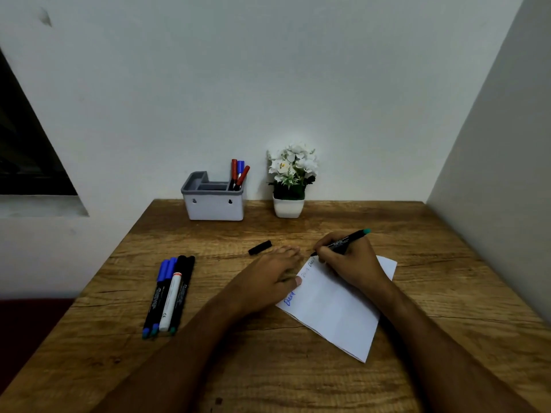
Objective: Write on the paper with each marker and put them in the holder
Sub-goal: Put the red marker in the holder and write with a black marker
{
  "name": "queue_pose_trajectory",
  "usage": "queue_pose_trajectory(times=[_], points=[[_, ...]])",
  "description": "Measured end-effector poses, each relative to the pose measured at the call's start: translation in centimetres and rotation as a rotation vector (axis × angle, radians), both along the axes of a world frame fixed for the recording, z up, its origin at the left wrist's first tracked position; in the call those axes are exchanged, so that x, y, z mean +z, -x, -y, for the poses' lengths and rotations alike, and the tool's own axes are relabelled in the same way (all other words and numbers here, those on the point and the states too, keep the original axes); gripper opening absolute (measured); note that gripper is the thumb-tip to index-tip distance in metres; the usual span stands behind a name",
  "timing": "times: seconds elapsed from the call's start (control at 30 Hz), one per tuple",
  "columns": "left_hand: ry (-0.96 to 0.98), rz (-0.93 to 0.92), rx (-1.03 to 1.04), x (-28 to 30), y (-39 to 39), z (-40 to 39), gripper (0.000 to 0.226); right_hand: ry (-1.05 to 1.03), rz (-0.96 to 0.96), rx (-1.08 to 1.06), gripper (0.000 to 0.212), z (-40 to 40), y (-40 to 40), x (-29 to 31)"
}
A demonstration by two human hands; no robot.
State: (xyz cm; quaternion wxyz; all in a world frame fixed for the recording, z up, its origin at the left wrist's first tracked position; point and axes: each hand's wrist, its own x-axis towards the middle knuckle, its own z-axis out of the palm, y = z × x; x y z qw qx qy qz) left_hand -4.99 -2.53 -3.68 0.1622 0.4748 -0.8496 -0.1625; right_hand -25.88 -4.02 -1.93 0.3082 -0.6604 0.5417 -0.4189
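My right hand (347, 260) is closed in a writing grip around a black marker (343, 241), its tip down at the far end of the paper (337, 305) and its teal end pointing up and to the right. My left hand (269, 278) lies flat with the fingers loosely spread, holding nothing; the thumb presses the paper's left edge and the fingers rest on the desk (268, 368) beside it. Blue writing shows by my left thumb, and fainter words sit near the marker tip. A loose black cap (260, 247) lies on the wood just beyond my left fingers.

To my left, five more markers (168, 296) lie side by side, touching: two with blue caps, a white one, and two with black caps. At the back stands the grey holder (213, 204), against the wall (268, 84); its right compartment holds three markers, two red and one blue, and the other compartments I can see look bare. A small white pot of white flowers (289, 180) stands just right of it.

The desk is brown wood grain. A second wall (492, 144) closes in along its right edge. The left edge is open, with a dark window (24, 150) beyond it. Bare wood lies between the paper and the holder, and more in front near my forearms.
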Motion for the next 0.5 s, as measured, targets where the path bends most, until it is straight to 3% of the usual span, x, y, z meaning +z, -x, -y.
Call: queue_pose_trajectory(times=[0.13, 0.23, 0.37, 0.5], points=[[0.152, -0.173, 0.125, 1.2, -0.2, -0.5, 0.036, 0.025, 0.028, 0.025, 0.016, 0.1, 0.1, 0.2], [0.329, -0.198, 0.272, 1.7, -0.7, -0.4, 0.024, 0.077, 0.074, 0.065, 0.014, 0.0, 0.0, 0.4], [0.431, -0.164, 0.419, 1.2, -1.4, 0.5, 0.023, 0.129, 0.082, 0.104, 0.009, 0.0, -0.2, 0.3], [0.392, -0.073, 0.447, 0.3, -1.6, 1.1, 0.031, 0.146, 0.078, 0.106, 0.008, -0.1, -0.3, 0.2]])
